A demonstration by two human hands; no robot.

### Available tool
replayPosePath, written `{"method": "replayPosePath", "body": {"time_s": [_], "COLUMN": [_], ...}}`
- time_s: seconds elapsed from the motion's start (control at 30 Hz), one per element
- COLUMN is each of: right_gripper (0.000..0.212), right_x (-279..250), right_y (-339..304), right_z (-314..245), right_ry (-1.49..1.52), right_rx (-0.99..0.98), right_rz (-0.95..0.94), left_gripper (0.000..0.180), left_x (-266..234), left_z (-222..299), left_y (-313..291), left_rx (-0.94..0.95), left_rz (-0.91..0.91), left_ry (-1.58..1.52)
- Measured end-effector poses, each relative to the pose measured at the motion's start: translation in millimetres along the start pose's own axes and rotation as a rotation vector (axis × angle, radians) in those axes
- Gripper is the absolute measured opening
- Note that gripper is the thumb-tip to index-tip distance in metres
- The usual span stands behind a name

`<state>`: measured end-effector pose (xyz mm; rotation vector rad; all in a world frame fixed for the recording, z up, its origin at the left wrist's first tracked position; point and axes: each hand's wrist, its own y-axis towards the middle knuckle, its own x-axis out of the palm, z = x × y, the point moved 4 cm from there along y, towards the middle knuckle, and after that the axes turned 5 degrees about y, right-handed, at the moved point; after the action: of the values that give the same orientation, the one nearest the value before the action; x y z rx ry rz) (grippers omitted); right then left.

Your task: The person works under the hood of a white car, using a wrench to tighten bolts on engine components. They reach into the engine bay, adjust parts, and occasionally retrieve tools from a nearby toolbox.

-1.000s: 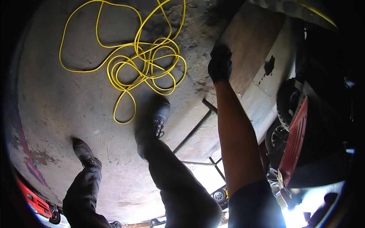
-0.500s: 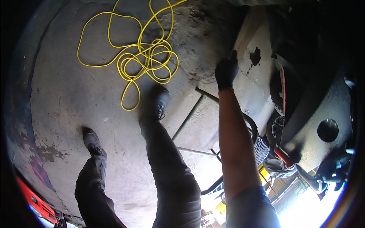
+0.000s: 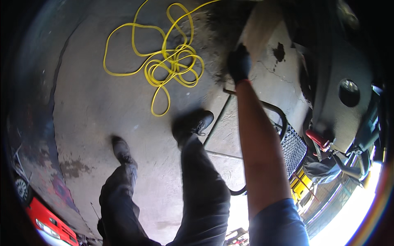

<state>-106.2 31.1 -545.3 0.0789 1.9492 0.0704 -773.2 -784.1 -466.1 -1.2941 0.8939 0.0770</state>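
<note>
My right hand (image 3: 239, 64), in a black glove, reaches out over the floor at the upper right. Its fingers look curled closed beside a pale brown flat strip (image 3: 264, 30). Dark glove and shadow hide whether that strip or anything else is in its grip. My bare right forearm passes over a dark metal tube frame (image 3: 216, 121) with a checkered mesh panel (image 3: 293, 149). To the left of the hand, a yellow cable (image 3: 174, 65) lies in loose loops on the concrete. My left hand is out of view.
A large dark vehicle part or panel (image 3: 328, 110) with a round hole stands at the right, near a red handle (image 3: 315, 137). A red car (image 3: 51, 221) shows at the lower left. A dark stain (image 3: 279, 52) marks the concrete floor (image 3: 90, 110). Bright light comes from the lower right.
The view has shifted, so the cable and floor appear farther right. My right foot has turned outward toward the metal frame. My right hand remains stretched out beside the brown strip.
</note>
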Motion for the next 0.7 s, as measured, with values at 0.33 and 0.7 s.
{"method": "replayPosePath", "body": {"time_s": [0.33,0.7], "right_gripper": [0.030,0.030], "right_x": [8,3], "right_y": [8,-3], "right_z": [-3,-3], "right_ry": [-0.139,-0.085], "right_rx": [-0.026,0.072], "right_rz": [-0.075,0.087], "left_gripper": [0.027,0.027], "left_x": [26,44], "left_z": [-55,-11], "left_y": [-81,-109], "left_rx": [-0.094,-0.142], "left_rz": [-0.050,-0.095], "left_ry": [0.002,-0.014]}}
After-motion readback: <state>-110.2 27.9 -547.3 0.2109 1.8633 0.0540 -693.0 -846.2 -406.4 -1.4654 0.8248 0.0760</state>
